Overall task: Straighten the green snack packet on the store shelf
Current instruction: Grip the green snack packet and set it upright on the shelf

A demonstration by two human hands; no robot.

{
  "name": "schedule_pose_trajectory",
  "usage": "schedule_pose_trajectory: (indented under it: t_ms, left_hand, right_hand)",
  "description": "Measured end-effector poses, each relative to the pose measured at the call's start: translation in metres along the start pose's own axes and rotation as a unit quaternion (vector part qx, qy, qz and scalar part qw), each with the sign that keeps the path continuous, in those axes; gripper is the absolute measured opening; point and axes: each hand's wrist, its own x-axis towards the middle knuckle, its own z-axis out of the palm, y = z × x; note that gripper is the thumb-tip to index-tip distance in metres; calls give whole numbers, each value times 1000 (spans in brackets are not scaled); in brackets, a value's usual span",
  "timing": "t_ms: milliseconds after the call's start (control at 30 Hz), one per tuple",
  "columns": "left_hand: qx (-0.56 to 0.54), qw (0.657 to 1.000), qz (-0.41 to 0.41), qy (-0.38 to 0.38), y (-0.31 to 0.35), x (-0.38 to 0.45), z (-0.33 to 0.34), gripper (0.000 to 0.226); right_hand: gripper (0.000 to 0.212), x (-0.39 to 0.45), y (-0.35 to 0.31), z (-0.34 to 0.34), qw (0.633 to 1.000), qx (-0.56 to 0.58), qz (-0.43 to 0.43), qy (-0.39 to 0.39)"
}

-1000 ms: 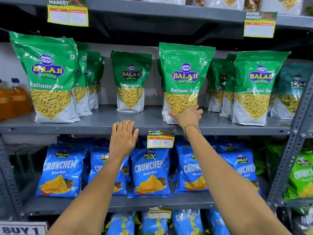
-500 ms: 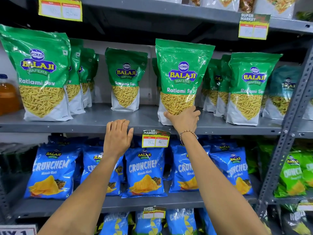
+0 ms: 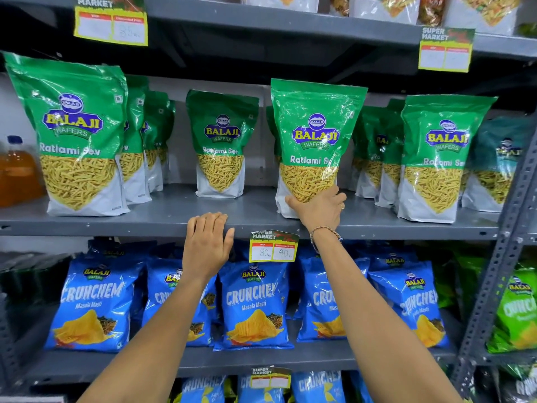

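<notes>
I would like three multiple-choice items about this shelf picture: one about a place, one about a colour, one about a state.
1. Where does the left hand rest?
A. on the front edge of the grey shelf
B. on a blue packet
C. on the bottle

2. What colour are the Crunchem packets directly under the price tag?
A. red
B. blue
C. white

3. What is the right hand doing?
A. hanging free
B. holding the tag
C. holding the base of the green Ratlami Sev packet

Answers: 1 A, its fingers lie over the shelf edge; 2 B, the bags below are blue; 3 C, its grip wraps the packet's bottom.
</notes>
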Motion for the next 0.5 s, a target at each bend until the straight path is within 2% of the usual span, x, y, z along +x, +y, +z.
schedule_pose_trajectory:
  t_ms: [500]
  left_hand:
    - [-8,1000,-2,14,-1,2,4,39]
  right_hand:
    - [101,22,2,14,1000,-5,-1,-22]
